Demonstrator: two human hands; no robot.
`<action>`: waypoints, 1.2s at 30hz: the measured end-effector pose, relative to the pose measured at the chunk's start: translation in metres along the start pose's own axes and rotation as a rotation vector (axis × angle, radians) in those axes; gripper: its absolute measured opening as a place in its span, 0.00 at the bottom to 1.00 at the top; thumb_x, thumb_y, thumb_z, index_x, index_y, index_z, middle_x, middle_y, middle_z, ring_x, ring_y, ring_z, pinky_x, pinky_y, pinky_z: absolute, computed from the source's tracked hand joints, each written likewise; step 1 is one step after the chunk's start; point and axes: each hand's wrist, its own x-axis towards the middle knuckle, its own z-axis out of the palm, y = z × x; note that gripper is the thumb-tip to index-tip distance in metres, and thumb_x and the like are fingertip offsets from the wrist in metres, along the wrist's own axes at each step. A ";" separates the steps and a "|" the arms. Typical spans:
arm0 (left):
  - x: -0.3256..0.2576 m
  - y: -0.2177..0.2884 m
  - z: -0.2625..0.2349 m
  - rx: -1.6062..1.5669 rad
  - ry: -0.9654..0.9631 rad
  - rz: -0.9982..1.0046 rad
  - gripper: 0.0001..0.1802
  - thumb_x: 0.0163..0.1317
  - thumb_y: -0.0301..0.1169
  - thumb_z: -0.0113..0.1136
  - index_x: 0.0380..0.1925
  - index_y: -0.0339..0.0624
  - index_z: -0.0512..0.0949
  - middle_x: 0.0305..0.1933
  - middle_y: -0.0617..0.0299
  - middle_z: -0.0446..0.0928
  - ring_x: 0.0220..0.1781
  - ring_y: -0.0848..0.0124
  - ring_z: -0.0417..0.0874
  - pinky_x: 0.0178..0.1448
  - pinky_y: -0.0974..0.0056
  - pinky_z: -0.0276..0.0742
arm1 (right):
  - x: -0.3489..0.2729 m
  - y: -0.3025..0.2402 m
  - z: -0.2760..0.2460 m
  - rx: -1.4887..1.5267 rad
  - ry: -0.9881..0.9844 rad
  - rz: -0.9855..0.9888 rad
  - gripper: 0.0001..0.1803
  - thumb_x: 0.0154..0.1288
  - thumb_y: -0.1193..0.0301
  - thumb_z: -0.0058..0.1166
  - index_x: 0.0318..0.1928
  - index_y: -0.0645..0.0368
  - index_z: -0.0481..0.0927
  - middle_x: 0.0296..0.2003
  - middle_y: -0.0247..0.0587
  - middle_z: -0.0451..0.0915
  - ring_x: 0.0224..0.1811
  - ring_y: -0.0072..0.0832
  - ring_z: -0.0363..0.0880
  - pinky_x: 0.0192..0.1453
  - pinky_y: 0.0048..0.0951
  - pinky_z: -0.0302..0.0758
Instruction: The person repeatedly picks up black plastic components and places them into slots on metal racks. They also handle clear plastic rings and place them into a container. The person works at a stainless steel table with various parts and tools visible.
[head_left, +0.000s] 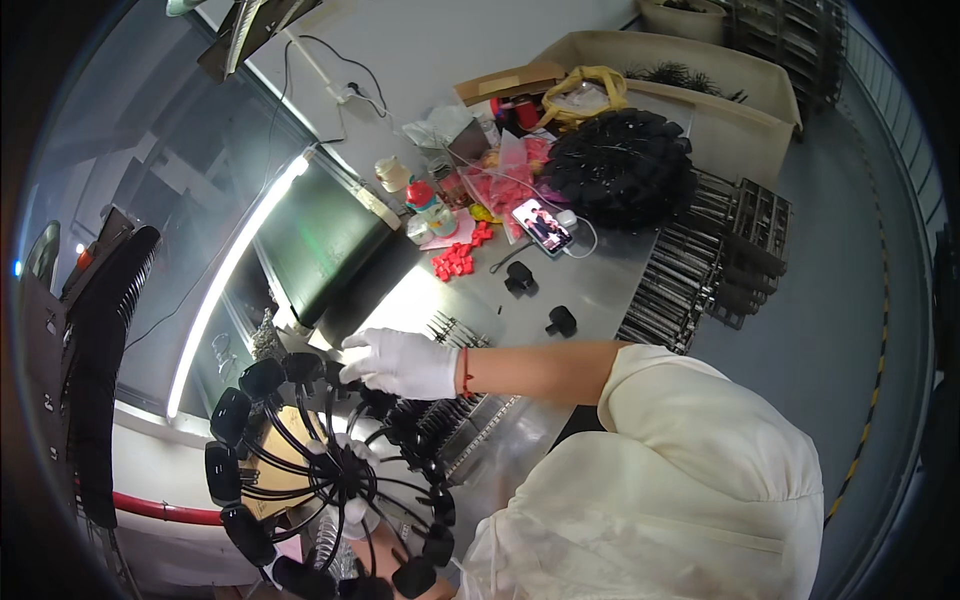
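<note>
A large black spoked ring (348, 474) fills the lower left, its curved spokes running out from a central hub to chunky black blocks (262, 378) around the rim. My left hand (358, 512), in a white glove, grips it at the hub and is partly hidden behind the spokes. Above the ring's upper right rim is my right hand (405, 362), also white-gloved, its fingers stretched out and slightly apart beside a black block. Thin metal rods (455, 330) lie just beyond that hand. Two loose black blocks (562, 321) rest on the metal table (600, 285) to the right.
Red small parts (455, 261), a red-topped bottle (428, 205) and a phone with a white cable (541, 226) sit farther back. Stacked black rings (620, 168) stand near a large beige bin (690, 110). Rows of metal rods (675, 275) line the table's right edge. A bright tube lamp (235, 290) slants at left.
</note>
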 end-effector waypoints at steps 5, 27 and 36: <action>-0.008 0.005 -0.004 0.020 -0.239 -0.140 0.53 0.35 0.42 0.91 0.62 0.54 0.66 0.61 0.53 0.68 0.60 0.53 0.75 0.60 0.51 0.80 | -0.014 0.007 0.016 -0.135 -0.125 0.005 0.25 0.56 0.70 0.61 0.57 0.47 0.84 0.54 0.51 0.80 0.51 0.48 0.83 0.59 0.43 0.79; 0.007 0.040 0.016 0.825 -0.271 -0.433 0.44 0.36 0.38 0.87 0.55 0.40 0.73 0.51 0.53 0.74 0.50 0.57 0.79 0.54 0.56 0.78 | -0.025 -0.007 -0.035 -0.178 -0.123 -0.117 0.22 0.59 0.73 0.61 0.56 0.48 0.81 0.59 0.47 0.73 0.54 0.47 0.81 0.58 0.41 0.80; 0.023 0.030 0.036 1.249 -0.796 -0.339 0.48 0.39 0.43 0.84 0.60 0.34 0.72 0.51 0.42 0.74 0.49 0.45 0.80 0.54 0.51 0.78 | -0.086 0.068 -0.037 0.681 -1.438 0.404 0.13 0.69 0.71 0.58 0.51 0.58 0.87 0.38 0.47 0.87 0.36 0.35 0.84 0.41 0.34 0.80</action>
